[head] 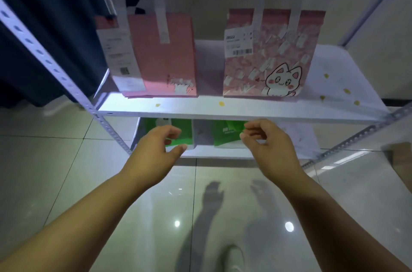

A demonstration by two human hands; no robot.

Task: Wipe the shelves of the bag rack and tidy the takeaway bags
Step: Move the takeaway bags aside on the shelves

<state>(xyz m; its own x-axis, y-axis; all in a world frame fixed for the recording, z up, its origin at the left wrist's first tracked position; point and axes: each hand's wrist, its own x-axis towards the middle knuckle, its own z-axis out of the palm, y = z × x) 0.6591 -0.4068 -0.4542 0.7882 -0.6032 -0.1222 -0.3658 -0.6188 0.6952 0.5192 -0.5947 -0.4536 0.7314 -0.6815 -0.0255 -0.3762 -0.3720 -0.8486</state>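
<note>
While the left hand (pixel 156 149) and right hand (pixel 270 146) hovered empty, fingers (pixel 169 131) loosely apart, a careless reach risked toppling the pink cat bag (pixel 267 57) forward.

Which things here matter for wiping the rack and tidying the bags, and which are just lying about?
For the job: middle shelf, yellow spots, left pink bag, right pink bag, left green bag, right green bag below.
Just there: dark curtain, tiled floor.

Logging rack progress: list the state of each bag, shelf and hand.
left pink bag: upright, receipt attached
right pink bag: upright, label attached
middle shelf: yellow-spotted
left green bag: upright, partly hidden
right green bag: upright, partly hidden
left hand: loosely curled, empty
right hand: loosely curled, empty
</note>
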